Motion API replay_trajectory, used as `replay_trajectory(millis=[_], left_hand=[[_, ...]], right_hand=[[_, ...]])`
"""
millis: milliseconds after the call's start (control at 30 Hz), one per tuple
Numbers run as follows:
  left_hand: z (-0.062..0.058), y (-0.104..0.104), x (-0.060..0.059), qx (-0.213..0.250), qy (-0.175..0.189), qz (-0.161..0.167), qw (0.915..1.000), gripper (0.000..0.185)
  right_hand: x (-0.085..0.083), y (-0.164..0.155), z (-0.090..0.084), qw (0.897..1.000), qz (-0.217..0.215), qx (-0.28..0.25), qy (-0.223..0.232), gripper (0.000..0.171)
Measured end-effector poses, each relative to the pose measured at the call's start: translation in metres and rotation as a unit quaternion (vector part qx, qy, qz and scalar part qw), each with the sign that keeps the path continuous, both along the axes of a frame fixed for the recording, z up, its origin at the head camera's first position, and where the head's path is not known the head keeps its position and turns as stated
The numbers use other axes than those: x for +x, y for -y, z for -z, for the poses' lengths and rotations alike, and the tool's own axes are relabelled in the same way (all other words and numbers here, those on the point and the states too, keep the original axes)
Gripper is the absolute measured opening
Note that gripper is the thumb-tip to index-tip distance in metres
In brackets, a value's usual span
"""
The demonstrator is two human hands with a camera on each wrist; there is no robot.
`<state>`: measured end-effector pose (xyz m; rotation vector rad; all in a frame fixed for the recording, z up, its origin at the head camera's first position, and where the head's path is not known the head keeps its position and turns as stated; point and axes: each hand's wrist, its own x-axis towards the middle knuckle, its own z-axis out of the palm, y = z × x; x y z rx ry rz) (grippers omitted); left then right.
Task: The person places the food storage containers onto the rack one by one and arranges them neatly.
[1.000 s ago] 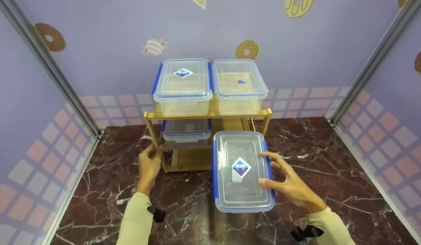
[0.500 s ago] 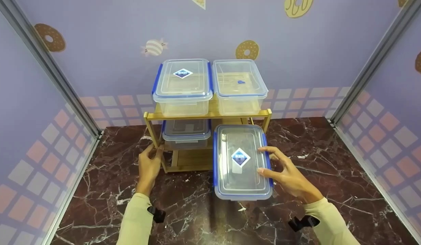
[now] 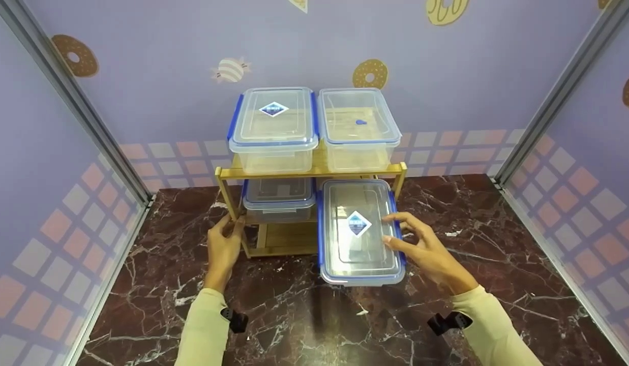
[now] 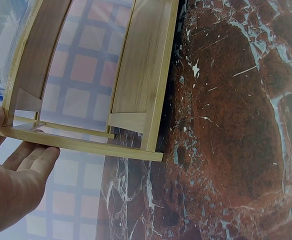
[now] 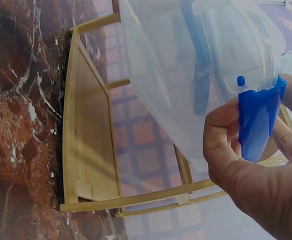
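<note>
A clear plastic container (image 3: 359,231) with blue lid clips is held above the marble tabletop, its far end at the lower right bay of a two-tier bamboo rack (image 3: 314,170). My right hand (image 3: 418,249) grips its right side, thumb on the lid, fingers under a blue clip (image 5: 258,120). My left hand (image 3: 223,244) holds the rack's front left post (image 4: 76,142). Two like containers (image 3: 273,127) (image 3: 357,127) sit on the top shelf and one (image 3: 278,198) on the lower left.
The dark red marble tabletop (image 3: 497,264) is walled by purple panels on three sides, with metal corner posts (image 3: 543,117). The rack stands against the back wall.
My right hand has carried the container away from me, toward the rack's lower right bay. The left hand has stayed on the rack post.
</note>
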<state>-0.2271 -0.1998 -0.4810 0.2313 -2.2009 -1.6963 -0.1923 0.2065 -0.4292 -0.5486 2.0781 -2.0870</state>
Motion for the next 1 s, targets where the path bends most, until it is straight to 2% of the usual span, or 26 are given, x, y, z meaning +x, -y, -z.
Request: replay_trajectory(millis=[167,367,533,733,833,1000], left_hand=[[0.001,0.000,-0.001,-0.006,0.002,-0.004,1.0000,0.036],[0.001,0.000,-0.001,-0.004,0.001,-0.006,1.0000,0.037],[0.001,0.000,-0.001,-0.008,0.000,-0.008,0.9999,0.036],[0.001,0.001,0.000,-0.001,0.005,0.002,1.0000,0.037],[0.001,0.001,-0.001,0.000,0.004,0.004,1.0000,0.038],[0.002,0.001,-0.001,-0.005,-0.003,-0.001,1.0000,0.037]], right_hand=[[-0.002,0.002,-0.004,0.999,0.032,0.037,-0.025,0.036],[-0.003,0.005,-0.007,0.991,0.067,0.095,-0.065,0.029],[0.001,0.010,-0.014,0.990,0.080,0.098,-0.061,0.031],[0.012,0.018,-0.035,0.989,0.072,0.125,-0.044,0.052],[0.010,0.016,-0.033,0.987,0.062,0.145,-0.037,0.067],[0.003,0.007,-0.023,0.982,0.036,0.176,-0.055,0.096]])
